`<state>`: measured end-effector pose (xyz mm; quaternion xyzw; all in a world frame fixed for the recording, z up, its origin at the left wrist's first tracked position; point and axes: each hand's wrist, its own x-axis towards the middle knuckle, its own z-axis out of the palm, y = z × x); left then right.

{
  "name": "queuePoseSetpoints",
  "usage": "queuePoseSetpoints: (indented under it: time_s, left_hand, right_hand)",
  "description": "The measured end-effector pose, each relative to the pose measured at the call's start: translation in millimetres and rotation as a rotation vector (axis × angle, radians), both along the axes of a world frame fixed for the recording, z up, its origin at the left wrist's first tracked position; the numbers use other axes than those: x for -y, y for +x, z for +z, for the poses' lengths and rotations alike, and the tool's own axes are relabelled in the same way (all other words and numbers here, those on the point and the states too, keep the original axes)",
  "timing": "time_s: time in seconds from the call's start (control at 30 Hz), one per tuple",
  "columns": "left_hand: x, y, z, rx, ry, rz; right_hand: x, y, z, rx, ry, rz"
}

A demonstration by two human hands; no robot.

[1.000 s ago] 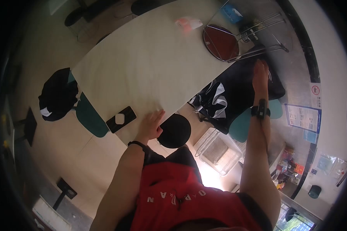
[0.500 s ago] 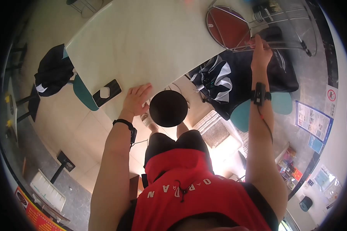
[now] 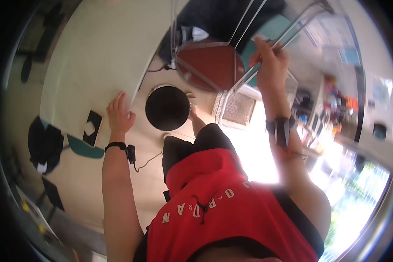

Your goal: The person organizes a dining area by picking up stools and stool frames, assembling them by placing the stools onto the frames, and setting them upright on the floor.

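Observation:
My right hand (image 3: 271,61) is closed round a thin metal leg of a stool. The stool (image 3: 212,65) has a reddish-brown seat and metal legs, and it is tipped over and held up at the right side of the table. My left hand (image 3: 119,114) lies at the edge of the pale table (image 3: 91,56), with its fingers stretched out and nothing in them. To its left, near the table edge, is a dark phone-like device (image 3: 92,128) with a whitish patch. A round black disc-like top (image 3: 167,108) is between my left hand and my legs; its support is hidden.
A white woven basket (image 3: 235,108) stands on the floor below the stool. Dark cloth or a bag (image 3: 214,19) lies behind the stool, by a teal seat (image 3: 273,28). Another teal seat (image 3: 85,147) juts out at the table's left, near a black bundle (image 3: 44,146).
My right hand has brought the stool from over the table's far right corner nearer to my body. The view has turned to the right. My left hand remains at the table edge.

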<state>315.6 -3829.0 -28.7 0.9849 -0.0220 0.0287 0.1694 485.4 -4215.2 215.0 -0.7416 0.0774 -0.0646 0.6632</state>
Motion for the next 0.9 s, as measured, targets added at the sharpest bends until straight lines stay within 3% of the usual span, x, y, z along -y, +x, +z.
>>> queuePoseSetpoints:
  time_s: [0.1, 0.3, 0.37, 0.4, 0.43, 0.5, 0.57, 0.6, 0.67, 0.7, 0.77, 0.8, 0.83, 0.9]
  left_hand:
    - [2, 0, -3, 0.104, -0.001, -0.042]
    - [38, -40, -8, 0.155, 0.201, -0.005]
    - [91, -80, 2, 0.01, 0.003, -0.25]
    - [115, -105, -12, 0.022, -0.229, -0.46]
    - [149, -133, -1, -0.168, -0.331, -0.638]
    - [211, -192, 26, -0.508, -0.425, -0.779]
    - [253, -244, -12, -0.666, -0.379, -0.803]
    - [268, -271, -40, -0.678, -0.386, -0.797]
    - [292, -330, -82, -1.108, -1.306, -0.512]
    - [296, -346, -79, -1.119, -1.309, -0.501]
    - [295, -370, -75, -0.898, -1.119, -0.428]
    - [295, -380, -80, -1.091, -1.243, -0.258]
    - [293, -386, -77, -1.092, -1.228, -0.248]
    - [293, -391, -64, -1.037, -1.011, -0.202]
  right_hand:
    - [44, -103, 19, -0.153, -0.141, -0.145]
    - [91, -273, 16, -0.368, -0.068, -0.325]
    - [110, -318, 7, -0.449, 0.007, -0.365]
    - [119, -335, 6, -0.535, -0.049, -0.395]
    - [130, -353, 1, -0.584, -0.018, -0.396]
    - [151, -386, -11, -0.648, 0.077, -0.42]
    - [179, -398, -33, -0.706, 0.08, -0.403]
    - [188, -407, -41, -0.734, 0.13, -0.432]
    - [217, -432, -66, -0.807, 0.271, -0.484]
    - [234, -446, -81, -0.821, 0.271, -0.484]
    - [270, -476, -123, -0.645, -0.239, -0.089]
    - [303, -495, -164, -0.727, -0.089, -0.03]
    - [306, -504, -185, -0.728, -0.072, -0.024]
    - [308, -521, -221, -0.669, -0.234, -0.098]
